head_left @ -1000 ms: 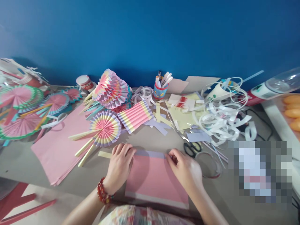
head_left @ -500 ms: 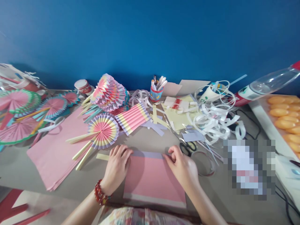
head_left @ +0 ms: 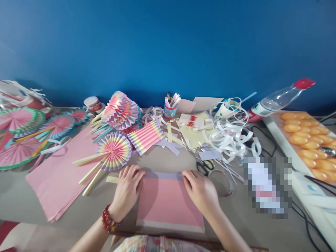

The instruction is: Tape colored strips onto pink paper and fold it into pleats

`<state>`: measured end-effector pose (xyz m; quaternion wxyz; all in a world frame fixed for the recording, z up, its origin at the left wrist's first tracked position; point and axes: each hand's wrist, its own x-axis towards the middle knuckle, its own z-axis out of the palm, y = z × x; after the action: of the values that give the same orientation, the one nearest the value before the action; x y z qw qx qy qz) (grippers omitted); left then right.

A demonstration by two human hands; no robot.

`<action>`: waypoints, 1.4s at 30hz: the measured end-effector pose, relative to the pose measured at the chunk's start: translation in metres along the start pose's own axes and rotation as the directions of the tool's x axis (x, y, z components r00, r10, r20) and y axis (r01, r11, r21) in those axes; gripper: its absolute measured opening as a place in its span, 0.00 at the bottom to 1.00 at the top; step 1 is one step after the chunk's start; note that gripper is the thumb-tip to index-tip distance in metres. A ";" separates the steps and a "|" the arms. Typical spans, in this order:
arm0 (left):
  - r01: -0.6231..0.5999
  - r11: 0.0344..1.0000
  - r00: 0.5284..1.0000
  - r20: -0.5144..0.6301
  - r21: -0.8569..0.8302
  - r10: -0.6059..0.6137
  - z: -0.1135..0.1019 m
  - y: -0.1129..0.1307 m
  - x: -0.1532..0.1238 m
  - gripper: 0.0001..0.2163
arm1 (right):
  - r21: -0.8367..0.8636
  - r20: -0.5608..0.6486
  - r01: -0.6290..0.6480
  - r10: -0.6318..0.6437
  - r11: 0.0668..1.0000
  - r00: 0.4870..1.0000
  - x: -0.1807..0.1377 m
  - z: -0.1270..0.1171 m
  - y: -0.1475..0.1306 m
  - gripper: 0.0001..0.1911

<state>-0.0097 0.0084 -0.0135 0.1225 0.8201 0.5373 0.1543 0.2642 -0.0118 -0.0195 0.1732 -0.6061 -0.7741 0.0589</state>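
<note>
A pink sheet of paper (head_left: pixel 169 199) lies flat on the desk in front of me, with a lilac strip along its far edge and a pale strip along its near edge. At its far left corner my left hand (head_left: pixel 128 187), with red beads on the wrist, has its fingers curled and pressed together on the edge. My right hand (head_left: pixel 201 190) pinches the far right corner, its fingertips partly hidden. A yellow paper strip (head_left: pixel 112 179) pokes out beside the left hand. Scissors (head_left: pixel 204 166) and a roll of clear tape (head_left: pixel 222 182) lie beyond the right hand.
A round pleated fan (head_left: pixel 114 151) and a pleated strip (head_left: pixel 147 136) lie ahead, near stacked pink sheets (head_left: pixel 60 175). Curled white strips (head_left: pixel 231 136), a pen cup (head_left: pixel 170 110) and a tilted bottle (head_left: pixel 275 101) stand behind. On the right is a tray of orange items (head_left: pixel 301 129).
My right fingers have come down closer against the paper's far right corner. The left hand stays at its corner. The whole view has shifted slightly.
</note>
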 end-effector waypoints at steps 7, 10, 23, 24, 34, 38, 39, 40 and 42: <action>-0.026 0.999 1.000 -0.012 -0.037 0.026 -0.004 -0.001 -0.003 0.08 | -0.106 0.042 0.067 -0.063 0.992 0.997 0.017 -0.015 0.010 0.09; -0.108 0.990 0.994 -0.021 -0.094 0.106 -0.006 0.007 -0.002 0.10 | -0.053 0.019 0.049 -0.048 0.997 0.999 0.047 -0.021 0.014 0.08; -0.330 0.944 0.940 0.087 -0.001 0.328 -0.004 0.016 -0.009 0.17 | -0.027 0.095 -0.070 0.072 0.997 0.993 0.105 0.005 0.013 0.05; -0.332 0.943 0.940 0.086 0.009 0.330 -0.003 0.014 -0.008 0.16 | -0.012 0.100 -0.075 0.076 0.997 0.992 0.105 0.002 0.014 0.06; -0.290 0.953 0.955 0.098 0.092 0.282 0.002 0.007 0.021 0.20 | 0.269 0.050 -0.038 0.025 0.962 0.998 0.106 -0.071 0.044 0.10; -0.289 0.957 0.955 0.067 0.003 0.288 0.003 0.007 0.026 0.17 | 0.271 0.007 -0.049 0.049 0.961 0.999 0.082 -0.099 0.040 0.08; -0.288 0.956 0.957 0.029 -0.048 0.290 0.000 0.008 0.026 0.17 | 0.263 0.032 -0.064 0.057 0.963 0.998 0.074 -0.102 0.035 0.08; -0.280 0.954 0.960 -0.020 -0.108 0.279 -0.004 0.010 0.026 0.18 | 0.263 0.072 -0.076 0.060 0.962 0.996 0.066 -0.104 0.030 0.08; -0.247 0.934 0.967 -0.118 -0.257 0.224 -0.016 0.014 0.025 0.22 | 0.289 0.194 -0.055 -0.002 0.956 0.981 0.052 -0.103 0.016 0.10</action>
<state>0.0058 0.0268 0.0099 0.1902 0.8466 0.4139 0.2752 0.3032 0.0301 0.0825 0.1848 -0.5758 -0.7616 0.2331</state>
